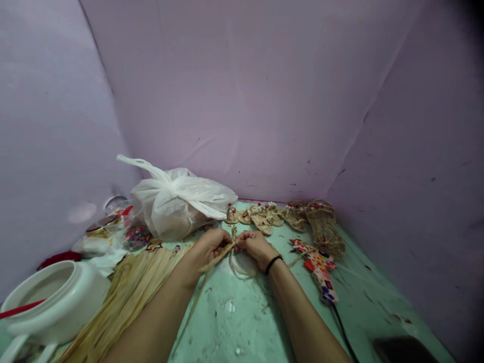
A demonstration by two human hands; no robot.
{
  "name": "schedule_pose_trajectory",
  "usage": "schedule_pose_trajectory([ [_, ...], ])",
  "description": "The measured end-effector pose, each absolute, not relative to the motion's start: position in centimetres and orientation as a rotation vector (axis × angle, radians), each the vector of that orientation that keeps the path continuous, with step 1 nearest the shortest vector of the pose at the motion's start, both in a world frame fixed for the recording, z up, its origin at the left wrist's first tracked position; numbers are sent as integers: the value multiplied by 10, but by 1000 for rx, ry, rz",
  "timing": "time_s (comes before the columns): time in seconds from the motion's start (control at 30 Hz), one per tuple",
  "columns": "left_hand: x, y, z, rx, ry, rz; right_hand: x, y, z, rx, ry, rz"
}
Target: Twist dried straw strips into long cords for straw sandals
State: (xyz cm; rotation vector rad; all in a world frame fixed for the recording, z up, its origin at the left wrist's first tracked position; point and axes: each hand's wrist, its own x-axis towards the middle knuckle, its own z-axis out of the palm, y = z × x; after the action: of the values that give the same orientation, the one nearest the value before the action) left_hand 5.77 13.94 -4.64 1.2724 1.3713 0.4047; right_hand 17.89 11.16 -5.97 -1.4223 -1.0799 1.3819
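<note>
Both hands are meeting over the green worktop (242, 312), the left hand (209, 248) and right hand (255, 245) each pinching shut on the same thin straw strand (231, 248), apparently keeping it taut between them while its slack is looping just below. One straw bundle (128, 290) is lying fanned beside the left forearm, seemingly within easy reach. One knotted white bag (181, 201) and one open white jar (56, 297) are sitting to the left; one large woven sandal (324, 229) and roughly five small woven sandals (260, 219) are lining the back wall, clear of the hands
</note>
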Motion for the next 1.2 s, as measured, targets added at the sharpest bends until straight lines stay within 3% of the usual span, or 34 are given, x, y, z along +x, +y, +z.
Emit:
schedule_pose_trajectory([
  [0.23,69,131,-36,1118,1536,480,182,108,-53,-1379,-1040,1506],
  [0.43,72,123,-41,1710,1839,461,179,108,-57,-1423,-1038,1465],
  [0.53,70,120,-38,1871,1762,320,177,109,-59,-1469,-1014,1424],
  [0.7,58,123,-27,1599,1385,218,180,110,-61,-1413,-1050,1504],
  [1.0,59,125,-20,1223,1544,520,183,109,-57,-1340,-998,1586],
  [1.2,66,127,-39,1008,1338,421,187,113,-66,-1262,-1053,1615],
])
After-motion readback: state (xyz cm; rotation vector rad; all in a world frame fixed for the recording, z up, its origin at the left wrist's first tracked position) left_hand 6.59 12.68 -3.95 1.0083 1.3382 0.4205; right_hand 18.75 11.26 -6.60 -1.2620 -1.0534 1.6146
